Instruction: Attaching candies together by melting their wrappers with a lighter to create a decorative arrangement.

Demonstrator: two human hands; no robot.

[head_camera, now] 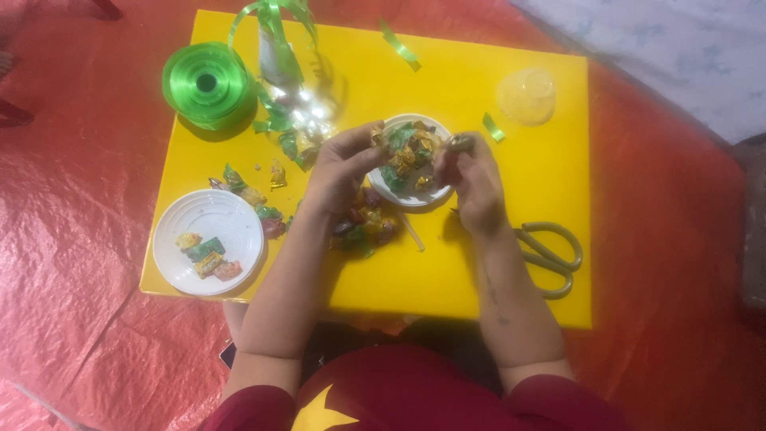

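Two bare hands meet over a small yellow square table point(511, 263), arranging wrapped sweets on a dish; judging by the heap, this looks like the filling step, and the next move would call for a steady pinch so the pile does not slide.

Furthest left sits a fat roll of shiny green ribbon point(207, 84), with loose green curls trailing beside it. Below it, a white round plastic lid point(209, 239) holds four small wrapped candies point(207, 257) (green, yellow and reddish ones), leaving most of its surface bare. More loose wrapped sweets point(363, 227) lie on the tabletop between the lid and the hands.

At the centre, the left hand point(339, 172) has its fingers closed on the rim of a white round dish point(412, 196), which carries a mound of bright foil candies point(408, 152). The right hand point(477, 183) pinches a small wrapped piece at the dish's far edge, fingertips together.

Further right lie grey-handled scissors point(549, 257), and at the back a clear plastic cup point(527, 96), whose contents I cannot tell.
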